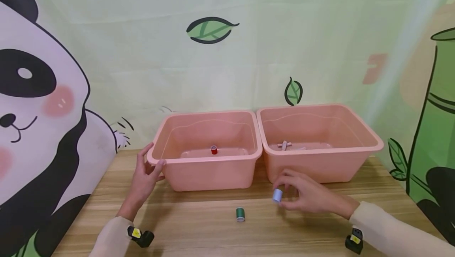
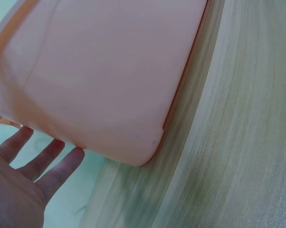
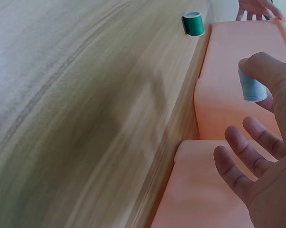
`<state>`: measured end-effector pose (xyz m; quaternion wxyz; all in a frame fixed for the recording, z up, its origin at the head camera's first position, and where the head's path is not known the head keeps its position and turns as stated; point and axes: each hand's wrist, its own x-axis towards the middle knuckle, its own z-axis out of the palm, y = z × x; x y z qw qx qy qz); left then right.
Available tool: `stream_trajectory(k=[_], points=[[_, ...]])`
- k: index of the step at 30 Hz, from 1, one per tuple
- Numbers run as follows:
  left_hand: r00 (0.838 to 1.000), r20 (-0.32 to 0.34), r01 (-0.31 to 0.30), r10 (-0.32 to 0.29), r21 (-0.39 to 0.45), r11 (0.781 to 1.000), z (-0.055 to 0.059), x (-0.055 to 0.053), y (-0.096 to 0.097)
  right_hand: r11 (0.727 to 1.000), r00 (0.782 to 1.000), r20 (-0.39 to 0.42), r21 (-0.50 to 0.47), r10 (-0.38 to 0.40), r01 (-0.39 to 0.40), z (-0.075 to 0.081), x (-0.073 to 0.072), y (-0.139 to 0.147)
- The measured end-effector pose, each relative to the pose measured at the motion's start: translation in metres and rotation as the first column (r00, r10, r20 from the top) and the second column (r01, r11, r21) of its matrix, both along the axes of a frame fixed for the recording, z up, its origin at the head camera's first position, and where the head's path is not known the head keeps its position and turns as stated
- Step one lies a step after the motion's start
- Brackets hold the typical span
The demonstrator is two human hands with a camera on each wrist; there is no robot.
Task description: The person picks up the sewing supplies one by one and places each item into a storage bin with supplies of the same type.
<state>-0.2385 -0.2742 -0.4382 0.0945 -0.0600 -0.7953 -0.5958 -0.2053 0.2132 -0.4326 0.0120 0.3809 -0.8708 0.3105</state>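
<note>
Above the table, my right hand (image 1: 302, 192) pinches a light blue thread spool (image 1: 277, 196) between thumb and index finger, its other fingers spread loosely. The right wrist view shows the spool (image 3: 252, 87) from the side. My left hand (image 1: 145, 176) rests against the front left corner of the left pink bin (image 1: 213, 175), thumb at the rim. Nearly straight fingers (image 2: 62, 173) lie along its outer side in the left wrist view. A green thread spool (image 1: 240, 214) stands on the table between the hands. Inside the left bin is a red thread spool (image 1: 214, 150).
A second pink bin (image 1: 316, 166) stands right beside the first, with a few small pale pieces (image 1: 284, 145) on its floor. Both bins sit toward the back of the wooden table (image 1: 199, 229), before a cloth backdrop (image 1: 249, 59) printed with a panda and leaves.
</note>
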Motion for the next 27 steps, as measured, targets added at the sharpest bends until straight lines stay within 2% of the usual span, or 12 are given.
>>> stream_trajectory(k=[15, 27], points=[[1.0, -0.006, -0.005, 0.005, 0.004, 1.0, -0.001, -0.001, 0.0, 1.0, 1.0, -0.011, -0.009, 0.004, -0.004, 0.01, 0.0, -0.001], [1.0, -0.004, 0.001, -0.001, 0.005, 1.0, 0.0, 0.0, 0.001, 0.999, 0.997, -0.078, -0.03, 0.015, -0.017, 0.026, 0.003, -0.003]])
